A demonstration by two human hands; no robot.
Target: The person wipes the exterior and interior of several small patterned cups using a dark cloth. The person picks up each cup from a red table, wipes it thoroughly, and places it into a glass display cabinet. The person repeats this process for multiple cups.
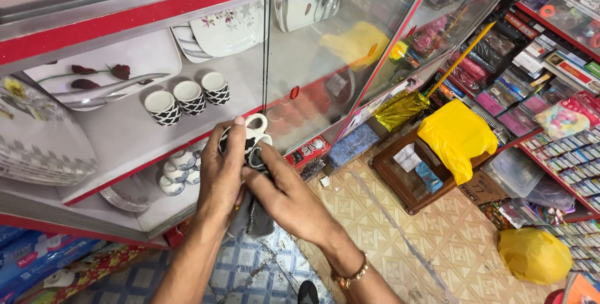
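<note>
The left hand [220, 176] is wrapped around a small white cup [252, 134] with a black criss-cross pattern, and its thumb sticks up along the side of the cup. The right hand [284, 194] is pressed against the same cup from the other side, with its fingers closed on a dark grey cloth [253, 216] that hangs down under both hands. The cup sits between the two hands, held up in the air just in front of a glass cabinet shelf [125, 135]. A gold bracelet [351, 275] is on the wrist of the right hand. Just above the left hand, on the shelf, three more cups [187, 98] with the same pattern stand in a row. Above those cups lies a white tray [112, 66] with dark red flowers painted on it. Just to the left of the left hand, on a lower shelf, a few small white cups [175, 169] sit close together. Far to the right of the right hand, a yellow bag [457, 136] lies on a brown wooden box with a glass top [406, 182]. Another yellow bag [533, 255] sits on the tiled floor [400, 241], lower down and also well away from the right hand.
</note>
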